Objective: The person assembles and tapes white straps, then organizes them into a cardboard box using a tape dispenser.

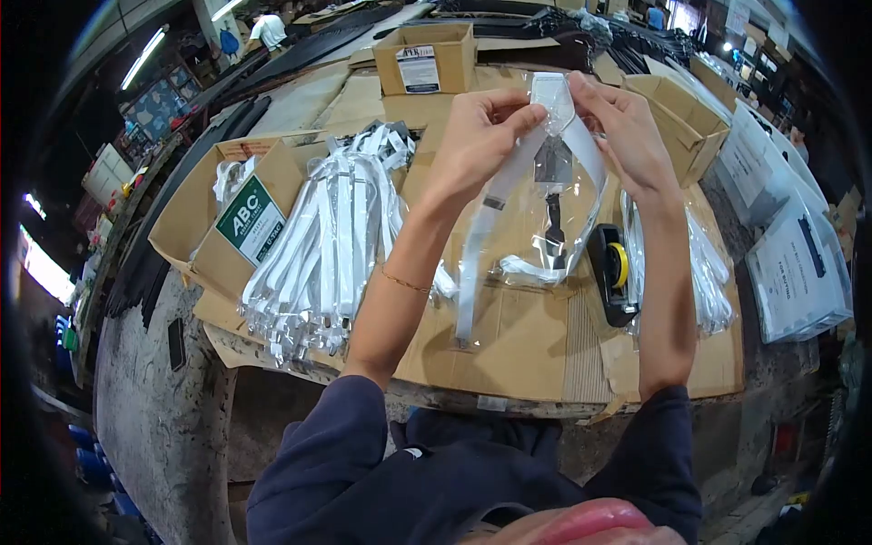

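Note:
A white belt (pixel 549 91) in a clear plastic sleeve is held up in front of me, its strap looping down toward the cardboard. My left hand (pixel 495 132) pinches the upper left edge of the belt's end, thumb at the front. Opposite it, my right hand (pixel 629 132) has thumb and fingers closed at the sleeve's upper right edge. A dark buckle-like piece (pixel 553 218) shows through the plastic below. Beside my left forearm lies a heap of bagged white belts (pixel 336 227). Under my right forearm is a black tape dispenser (pixel 613 272) with a yellow core.
More bagged white belts (pixel 704 263) lie at the right. An open carton (pixel 218 218) with a green ABC label stands left, another box (pixel 422 59) at the back, and a third box (pixel 681 123) back right. Clear plastic bins (pixel 795 272) line the right edge. A phone-like dark object (pixel 176 343) lies far left.

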A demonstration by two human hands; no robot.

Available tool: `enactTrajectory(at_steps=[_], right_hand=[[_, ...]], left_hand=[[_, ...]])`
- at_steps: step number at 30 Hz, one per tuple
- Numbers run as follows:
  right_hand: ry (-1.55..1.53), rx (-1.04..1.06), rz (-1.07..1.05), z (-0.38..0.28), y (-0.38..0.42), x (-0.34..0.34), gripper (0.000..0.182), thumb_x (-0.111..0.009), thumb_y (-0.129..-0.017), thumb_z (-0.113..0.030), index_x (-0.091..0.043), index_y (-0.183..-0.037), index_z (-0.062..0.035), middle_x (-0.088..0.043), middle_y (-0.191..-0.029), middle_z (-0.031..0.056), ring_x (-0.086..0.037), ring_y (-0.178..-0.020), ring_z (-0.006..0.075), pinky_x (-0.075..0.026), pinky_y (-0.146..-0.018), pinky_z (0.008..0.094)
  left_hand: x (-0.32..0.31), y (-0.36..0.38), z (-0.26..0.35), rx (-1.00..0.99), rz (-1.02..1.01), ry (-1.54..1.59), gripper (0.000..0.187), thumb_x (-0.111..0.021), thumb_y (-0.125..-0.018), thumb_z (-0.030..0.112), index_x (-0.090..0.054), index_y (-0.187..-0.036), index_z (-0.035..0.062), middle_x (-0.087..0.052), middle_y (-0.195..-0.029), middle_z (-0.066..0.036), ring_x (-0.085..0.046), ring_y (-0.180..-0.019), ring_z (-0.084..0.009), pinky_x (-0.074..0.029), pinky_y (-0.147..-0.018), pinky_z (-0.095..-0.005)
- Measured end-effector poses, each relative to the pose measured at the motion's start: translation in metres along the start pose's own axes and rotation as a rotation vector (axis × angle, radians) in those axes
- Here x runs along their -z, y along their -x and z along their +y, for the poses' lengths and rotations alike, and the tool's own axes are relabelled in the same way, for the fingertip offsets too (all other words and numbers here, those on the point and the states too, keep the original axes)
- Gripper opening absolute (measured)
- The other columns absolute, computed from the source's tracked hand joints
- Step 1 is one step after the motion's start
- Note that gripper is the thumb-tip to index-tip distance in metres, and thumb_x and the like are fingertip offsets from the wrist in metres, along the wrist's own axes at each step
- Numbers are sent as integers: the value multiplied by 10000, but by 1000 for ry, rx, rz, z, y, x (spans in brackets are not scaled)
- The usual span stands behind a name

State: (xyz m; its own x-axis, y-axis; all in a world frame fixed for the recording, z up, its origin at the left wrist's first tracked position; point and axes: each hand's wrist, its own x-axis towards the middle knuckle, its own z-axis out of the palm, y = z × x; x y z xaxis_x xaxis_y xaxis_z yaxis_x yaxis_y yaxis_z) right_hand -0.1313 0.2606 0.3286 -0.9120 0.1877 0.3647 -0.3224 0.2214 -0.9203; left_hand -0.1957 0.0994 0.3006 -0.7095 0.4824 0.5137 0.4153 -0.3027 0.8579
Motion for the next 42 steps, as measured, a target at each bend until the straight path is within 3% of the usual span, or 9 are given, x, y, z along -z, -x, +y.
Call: enactTrajectory(at_steps=[8, 12, 14, 21, 27, 30, 34, 38, 42], right_hand=[[178, 189, 2, 31, 19, 13, 238, -662, -834, -199, -657, -879, 34, -628, -735, 18, -531, -651, 52, -430, -597, 209], [138, 89, -28, 40, 27, 20, 221, -667, -825, -174, -655, -888, 38, -634, -760, 21, -544, -687, 58, -445, -644, 210], [98, -2, -98, 40, 32, 22, 212, -666, -821, -155, -652, -904, 40, -636, -798, 25, -554, -732, 63, -448, -681, 208], [9, -53, -153, 57, 42, 27, 210, -674, -807, -114, -639, -936, 47, -634, -857, 36, -567, -792, 70, -459, -727, 214], [11, -168, -119, 67, 53, 34, 249, -669, -821, -115, -621, -994, 57, -638, -880, 46, -584, -831, 91, -467, -775, 217], [191, 3, 53, 85, 79, 52, 253, -645, -847, -133, -619, -1020, 51, -656, -894, 68, -601, -828, 105, -477, -747, 230], [751, -297, 203, 129, 152, 108, 260, -633, -852, -193, -639, -1030, -4, -669, -905, 69, -613, -809, 140, -477, -747, 264], [666, -487, 88, 166, 188, 131, 357, -622, -857, -250, -630, -1042, 55, -670, -859, 99, -615, -818, 138, -479, -733, 266], [553, -702, -32, 192, 178, 144, 381, -610, -855, -275, -639, -1006, 74, -614, -734, 47, -520, -648, 103, -430, -610, 261]], left_hand=[[-14, 16, -18, 80, 2, 97, 205, -642, -854, 160, -648, -900, -39, -586, -724, 16, -450, -635, -24, -363, -567, -199], [-14, 22, -25, 212, 3, 235, 208, -655, -842, 149, -650, -920, -44, -593, -740, 8, -470, -642, -36, -375, -574, -196], [-13, 24, -31, 197, -45, 21, 205, -668, -829, 145, -659, -927, -35, -605, -761, -4, -494, -650, -49, -402, -596, -198], [-7, 35, -38, 284, -113, 153, 211, -672, -824, 154, -669, -915, -36, -640, -795, -29, -557, -708, -74, -457, -664, -209], [-1, 32, -50, 277, -287, -39, 202, -664, -828, 158, -678, -868, -40, -648, -799, -52, -572, -698, -84, -470, -674, -222], [0, 39, -67, 295, -201, -85, 200, -663, -827, 154, -674, -868, -41, -641, -781, -53, -569, -694, -82, -465, -665, -217], [11, 51, -80, 353, -118, 56, 179, -642, -846, 125, -664, -892, -46, -624, -784, -39, -574, -708, -94, -479, -671, -230], [15, 58, -87, 367, -25, 66, 156, -639, -847, 107, -666, -894, -39, -624, -778, -40, -575, -709, -96, -482, -673, -227], [15, 66, -92, 357, 17, 83, 141, -645, -842, 89, -666, -899, -39, -626, -779, -42, -576, -700, -98, -484, -672, -229]])
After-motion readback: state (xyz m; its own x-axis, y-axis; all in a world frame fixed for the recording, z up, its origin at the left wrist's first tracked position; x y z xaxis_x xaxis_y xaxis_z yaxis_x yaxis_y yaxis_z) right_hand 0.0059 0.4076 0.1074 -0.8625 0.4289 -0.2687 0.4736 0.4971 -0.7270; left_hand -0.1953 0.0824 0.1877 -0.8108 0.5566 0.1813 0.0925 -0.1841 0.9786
